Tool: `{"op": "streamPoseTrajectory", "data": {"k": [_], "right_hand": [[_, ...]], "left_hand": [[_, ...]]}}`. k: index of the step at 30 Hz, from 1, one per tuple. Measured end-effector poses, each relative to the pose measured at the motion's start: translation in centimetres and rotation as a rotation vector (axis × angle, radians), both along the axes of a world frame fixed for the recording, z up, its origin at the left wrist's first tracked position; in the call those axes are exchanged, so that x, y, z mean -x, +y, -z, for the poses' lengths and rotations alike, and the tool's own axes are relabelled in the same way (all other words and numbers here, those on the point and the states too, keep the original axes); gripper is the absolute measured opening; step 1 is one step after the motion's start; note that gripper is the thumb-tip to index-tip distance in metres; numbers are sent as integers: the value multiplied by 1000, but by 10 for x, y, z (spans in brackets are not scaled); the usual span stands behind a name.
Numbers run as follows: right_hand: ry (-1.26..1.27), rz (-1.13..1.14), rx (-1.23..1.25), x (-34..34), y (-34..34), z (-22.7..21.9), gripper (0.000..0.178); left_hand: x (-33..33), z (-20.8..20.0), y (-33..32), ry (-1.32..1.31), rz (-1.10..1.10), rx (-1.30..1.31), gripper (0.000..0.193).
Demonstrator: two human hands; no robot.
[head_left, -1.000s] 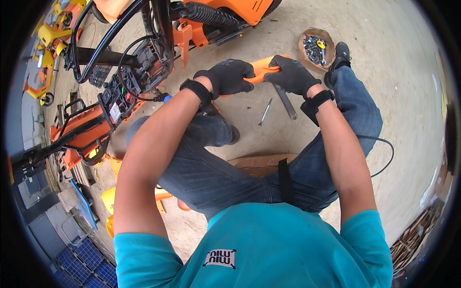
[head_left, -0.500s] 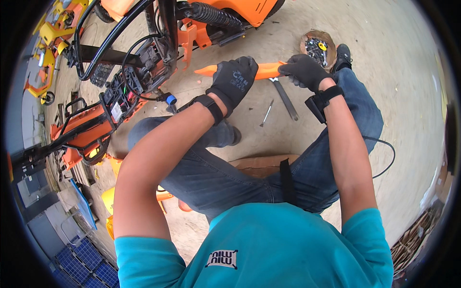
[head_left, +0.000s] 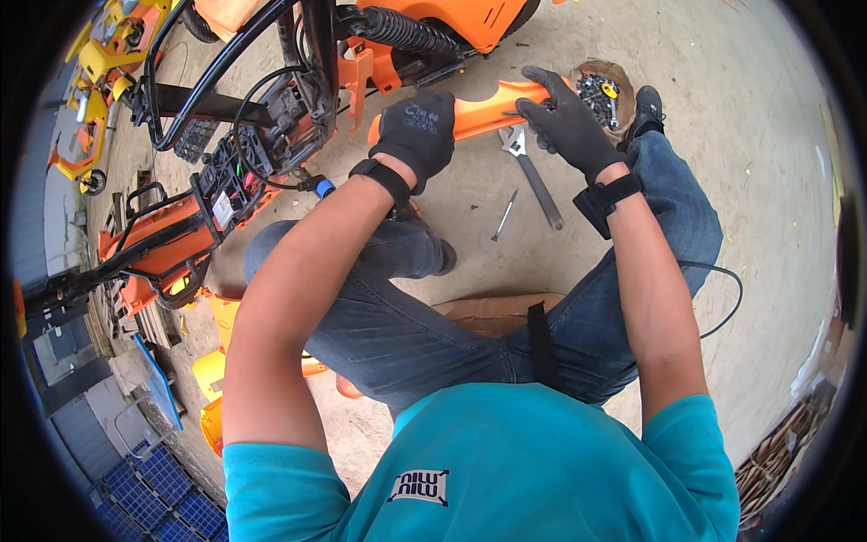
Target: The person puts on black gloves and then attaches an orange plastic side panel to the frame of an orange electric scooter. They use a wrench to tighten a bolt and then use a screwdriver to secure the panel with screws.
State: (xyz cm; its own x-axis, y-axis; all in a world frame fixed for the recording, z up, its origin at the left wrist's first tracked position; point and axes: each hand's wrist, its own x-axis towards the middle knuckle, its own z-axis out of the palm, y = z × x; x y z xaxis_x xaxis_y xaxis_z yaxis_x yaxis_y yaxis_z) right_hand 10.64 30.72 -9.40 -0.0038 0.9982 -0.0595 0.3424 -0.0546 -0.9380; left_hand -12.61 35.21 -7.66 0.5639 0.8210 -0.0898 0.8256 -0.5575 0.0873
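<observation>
A long orange plastic panel point(head_left: 483, 115) with a scooped edge is held out ahead of me, above the floor. My left hand point(head_left: 417, 135), in a black glove, wraps round its left end, with a bit of orange showing beyond the knuckles. At the other end, my right hand point(head_left: 573, 131), gloved too, spans the panel with thumb and forefinger spread; part of that grip is hidden. Below the panel, an adjustable wrench point(head_left: 537, 185) with a dark handle lies on the floor. Beside it lies a thin screwdriver point(head_left: 506, 215).
A round container point(head_left: 591, 70) of small metal parts stands by my right shoe. On the left is a partly stripped orange vehicle frame point(head_left: 226, 181) with exposed wires. An orange vehicle body point(head_left: 452, 27) is ahead; yellow machines point(head_left: 99, 63) stand far left.
The panel has turned so more of its broad face shows. My left hand has shifted slightly left, and my right fingers have spread from a pinch across the panel's right end.
</observation>
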Motion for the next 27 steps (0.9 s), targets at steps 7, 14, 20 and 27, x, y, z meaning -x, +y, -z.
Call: {"op": "streamPoseTrajectory", "data": {"k": [7, 14, 20, 27], "right_hand": [[186, 14, 99, 6, -2, 7, 25], [67, 3, 84, 21, -8, 11, 21], [42, 10, 41, 22, -7, 23, 22], [-117, 9, -11, 29, -10, 22, 22]], "left_hand": [[9, -4, 20, 25, -104, 132, 44], [8, -7, 18, -39, -76, 90, 38], [5, -10, 16, -55, -61, 49, 31], [6, -5, 15, -52, -71, 30, 31]]}}
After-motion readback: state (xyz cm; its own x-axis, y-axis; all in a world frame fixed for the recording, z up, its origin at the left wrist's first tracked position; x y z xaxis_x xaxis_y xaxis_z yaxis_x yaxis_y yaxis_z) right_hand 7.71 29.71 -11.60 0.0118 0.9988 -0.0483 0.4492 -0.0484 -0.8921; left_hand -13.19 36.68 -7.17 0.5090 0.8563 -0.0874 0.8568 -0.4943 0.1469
